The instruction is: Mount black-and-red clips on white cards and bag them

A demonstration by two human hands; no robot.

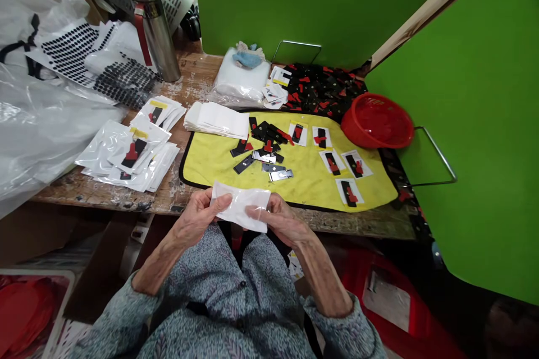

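Both my hands hold a small clear plastic bag (241, 205) just in front of the table's near edge. My left hand (197, 214) pinches its left side with thumb on top. My right hand (281, 217) grips its right side, fingers closed on it. Beyond the bag lies a yellow cloth (210, 165) with several loose black-and-red parts (265, 137), two silver metal pieces (275, 171) and several bagged parts (348, 192). A stack of empty bags (217, 119) rests at the cloth's far left corner.
Filled bags (132, 154) are piled on the wooden table at left, beside crumpled clear plastic (37, 129). A steel flask (149, 14) stands at the back. A red bowl (377, 122) sits at right, with a tray of black-and-red parts (322, 90) behind.
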